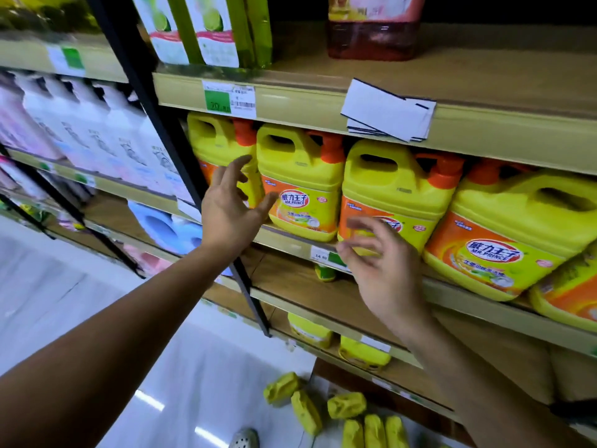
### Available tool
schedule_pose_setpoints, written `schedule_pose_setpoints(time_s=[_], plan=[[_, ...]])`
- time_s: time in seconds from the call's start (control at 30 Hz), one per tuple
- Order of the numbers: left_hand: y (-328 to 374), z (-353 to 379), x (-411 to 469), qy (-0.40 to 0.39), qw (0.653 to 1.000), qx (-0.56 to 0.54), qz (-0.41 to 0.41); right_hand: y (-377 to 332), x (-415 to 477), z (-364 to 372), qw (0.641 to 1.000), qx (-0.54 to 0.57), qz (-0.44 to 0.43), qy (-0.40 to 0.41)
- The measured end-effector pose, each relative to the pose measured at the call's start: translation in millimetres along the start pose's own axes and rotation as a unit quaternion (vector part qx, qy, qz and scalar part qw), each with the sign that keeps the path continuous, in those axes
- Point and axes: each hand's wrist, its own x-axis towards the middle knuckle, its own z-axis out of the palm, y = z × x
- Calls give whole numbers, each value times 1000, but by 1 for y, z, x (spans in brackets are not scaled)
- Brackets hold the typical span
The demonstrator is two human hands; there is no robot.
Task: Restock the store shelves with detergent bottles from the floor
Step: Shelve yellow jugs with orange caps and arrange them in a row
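Several yellow detergent jugs with orange caps stand in a row on the middle shelf (290, 244); one jug (300, 176) is between my hands and another jug (394, 185) is to its right. My left hand (231, 205) is open, fingers spread, in front of the leftmost jug (216, 140), its thumb near the second jug's label. My right hand (378, 263) is open and blurred, in front of the third jug's lower edge, holding nothing. Several smaller yellow bottles (345, 405) lie on the floor below.
A black shelf upright (181, 163) runs diagonally behind my left hand. White bottles (106, 134) fill the left bay. Loose white price cards (387, 111) hang on the upper shelf edge. Small yellow bottles (310, 328) stand on lower shelves. A shoe (245, 438) shows on the white floor.
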Motion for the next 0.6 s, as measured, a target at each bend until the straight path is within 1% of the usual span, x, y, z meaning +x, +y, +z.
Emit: schedule_pose_setpoints(time_s=[0.07,0.13,0.2,0.23,0.3,0.37,0.43,0.5,0.6], plan=[[-7,0,12,5,1000,11,27,-10,22,29,995,-66,-73,20],[-12,1,21,7,999,21,42,-19,40,49,976,-172,-126,47],[-21,0,32,19,998,18,55,-25,55,68,939,-292,-172,63],[-26,-2,38,28,998,9,62,-27,61,76,917,-333,-206,69],[-37,-5,48,40,996,-13,77,-31,71,90,886,-369,-267,81],[-49,-7,58,44,995,-18,87,-37,84,105,867,-409,-271,88],[-59,-7,66,51,992,6,113,-43,98,117,831,-486,-252,100],[-66,-7,71,58,985,38,161,-45,107,123,798,-547,-230,105],[-77,-6,77,46,974,56,215,-38,109,122,787,-585,-168,101]])
